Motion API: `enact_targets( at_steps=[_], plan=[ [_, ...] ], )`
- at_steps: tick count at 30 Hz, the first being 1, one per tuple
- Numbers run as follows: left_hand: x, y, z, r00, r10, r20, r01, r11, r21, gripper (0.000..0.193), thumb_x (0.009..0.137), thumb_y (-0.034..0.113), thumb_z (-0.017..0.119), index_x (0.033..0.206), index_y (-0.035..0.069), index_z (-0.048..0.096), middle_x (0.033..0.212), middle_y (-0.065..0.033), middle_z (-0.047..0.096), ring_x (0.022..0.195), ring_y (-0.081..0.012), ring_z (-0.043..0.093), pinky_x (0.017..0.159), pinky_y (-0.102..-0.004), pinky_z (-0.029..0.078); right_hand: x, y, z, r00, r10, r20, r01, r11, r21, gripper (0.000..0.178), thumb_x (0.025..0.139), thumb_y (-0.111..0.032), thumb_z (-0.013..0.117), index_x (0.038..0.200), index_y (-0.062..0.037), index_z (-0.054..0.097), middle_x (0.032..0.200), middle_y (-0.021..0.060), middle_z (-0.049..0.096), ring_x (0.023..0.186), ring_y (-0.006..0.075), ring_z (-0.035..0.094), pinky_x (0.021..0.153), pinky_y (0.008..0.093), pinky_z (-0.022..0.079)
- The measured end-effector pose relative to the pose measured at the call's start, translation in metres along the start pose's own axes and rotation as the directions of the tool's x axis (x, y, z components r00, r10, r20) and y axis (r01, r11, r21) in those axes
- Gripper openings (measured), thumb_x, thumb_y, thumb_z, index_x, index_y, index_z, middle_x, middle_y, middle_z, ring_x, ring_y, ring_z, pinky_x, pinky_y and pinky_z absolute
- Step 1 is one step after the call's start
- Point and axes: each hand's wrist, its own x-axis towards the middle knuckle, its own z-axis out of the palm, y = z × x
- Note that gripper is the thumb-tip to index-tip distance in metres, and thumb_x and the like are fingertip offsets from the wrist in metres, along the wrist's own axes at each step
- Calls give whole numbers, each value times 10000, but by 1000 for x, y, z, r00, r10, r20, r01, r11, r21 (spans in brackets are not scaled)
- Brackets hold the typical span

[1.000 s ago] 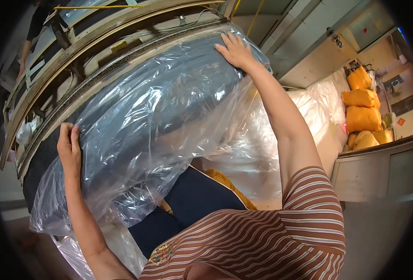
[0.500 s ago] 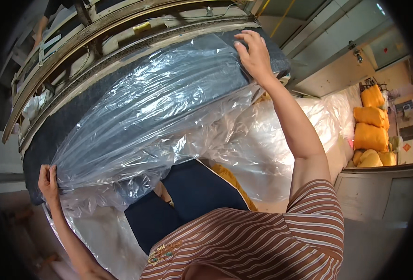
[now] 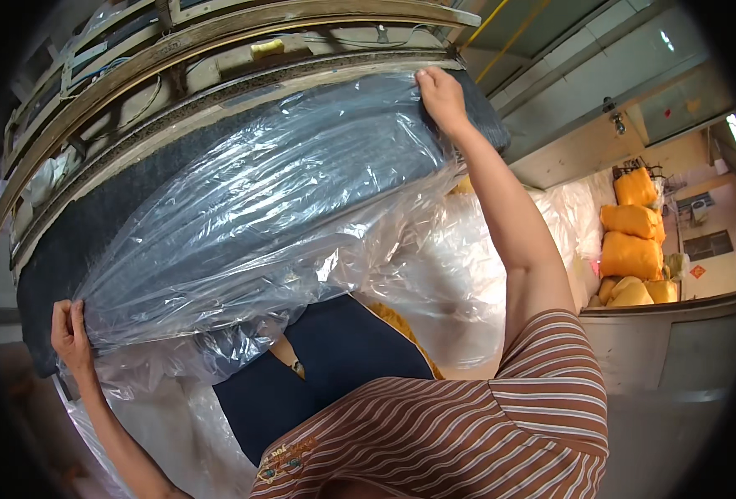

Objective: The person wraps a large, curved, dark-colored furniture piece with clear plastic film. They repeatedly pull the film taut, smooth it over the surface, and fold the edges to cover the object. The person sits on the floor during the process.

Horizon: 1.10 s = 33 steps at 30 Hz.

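Note:
A clear, wrinkled plastic sheet point(image 3: 260, 187) lies across a long dark grey padded surface point(image 3: 56, 262) and hangs down over its near edge. My left hand point(image 3: 72, 339) pinches the sheet at its near left corner, beside the pad's left end. At the far right, my right hand point(image 3: 444, 101) has its fingers curled together on the sheet's far corner, over the pad. Between my hands the plastic is stretched in long creases running from left to right.
Beyond the pad runs a worn machine frame with a wooden rail point(image 3: 135, 60), loose wires and a small yellow block point(image 3: 266, 49). More clear plastic point(image 3: 459, 274) drapes at the right. Orange bundles point(image 3: 632, 254) are piled past a ledge on the far right.
My right hand's fingers, spread before, have closed on the sheet's far corner. My left hand keeps its pinch. The view has shifted slightly.

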Motion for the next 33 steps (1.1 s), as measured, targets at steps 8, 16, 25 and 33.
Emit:
enact_targets(
  at_steps=[8,16,25,33],
  plan=[
    [-8,-11,-10,994,-105,3,105,990,-92,170,911,76,597,789,58,480,730,62,343,638,-20,269,553,-170,223,17,-17,17,988,4,-152,-39,972,-232,236,836,-287,559,869,-69,642,838,179,660,827,366,627,747,467,470],
    [-93,-34,-162,927,-181,-330,279,918,281,168,918,112,603,978,-44,585,901,-6,572,863,-94,515,834,-213,407,-67,-79,15,961,-273,52,274,962,-6,200,825,-258,631,797,-66,582,654,92,622,625,292,609,602,390,454],
    [-199,62,-170,927,-113,-357,226,929,294,82,882,26,621,889,-29,560,811,-21,497,768,-120,465,767,-221,405,-54,-76,11,928,-369,48,365,928,75,158,805,-235,663,875,-96,636,824,66,637,750,263,618,657,383,465],
    [-274,94,-120,954,-110,-279,220,888,404,108,866,-33,579,961,-48,627,797,-41,523,709,-136,464,660,-266,429,-28,-66,19,946,-241,216,225,970,94,274,771,-305,692,925,-89,624,785,76,622,799,281,620,701,395,472]
  ],
)
